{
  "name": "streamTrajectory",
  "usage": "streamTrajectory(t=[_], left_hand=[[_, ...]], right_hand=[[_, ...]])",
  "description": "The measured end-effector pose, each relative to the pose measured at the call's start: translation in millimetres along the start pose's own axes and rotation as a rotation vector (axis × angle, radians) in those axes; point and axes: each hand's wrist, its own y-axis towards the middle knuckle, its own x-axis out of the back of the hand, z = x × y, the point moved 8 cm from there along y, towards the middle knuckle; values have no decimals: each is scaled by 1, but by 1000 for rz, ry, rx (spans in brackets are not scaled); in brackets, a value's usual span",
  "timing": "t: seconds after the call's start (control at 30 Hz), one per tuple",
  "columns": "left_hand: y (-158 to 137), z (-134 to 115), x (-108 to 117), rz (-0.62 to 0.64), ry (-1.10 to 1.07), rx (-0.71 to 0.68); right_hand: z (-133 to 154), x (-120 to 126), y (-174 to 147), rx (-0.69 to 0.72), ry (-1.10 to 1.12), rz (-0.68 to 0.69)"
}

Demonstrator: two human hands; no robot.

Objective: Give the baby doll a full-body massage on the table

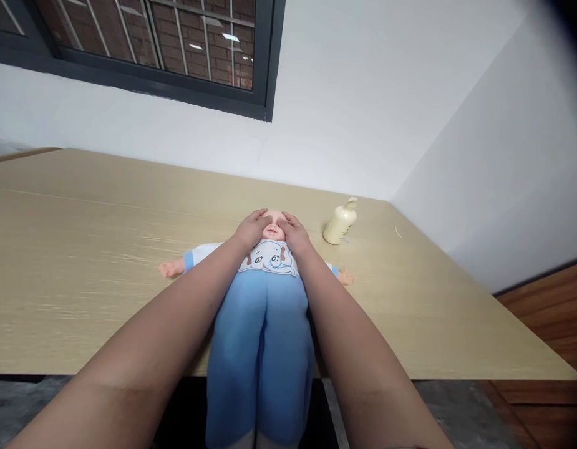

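A baby doll lies on its back on the table, in a white top with an elephant face and blue trousers. Its legs reach over the table's front edge towards me, and its arms stretch out to both sides. My left hand cups the left side of the doll's head, thumb on the face near the eye. On the other side my right hand holds the head the same way, fingers curved round it and thumb on the face. Both thumbs cover the doll's eyes; its mouth shows between them.
A cream pump bottle stands to the right of the doll's head. Farther right lies a small thin pale strip. The wooden table meets a white wall with a dark-framed window behind.
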Motion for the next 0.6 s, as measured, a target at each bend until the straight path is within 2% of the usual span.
streamTrajectory(t=[0.4, 0.6], left_hand=[[3, -4, 1, -23, 38, -35], [5, -2, 2, -34, 27, -41]], right_hand=[[-9, -2, 5, -15, 14, -2], [-10, -1, 11, 66, 82, 19]])
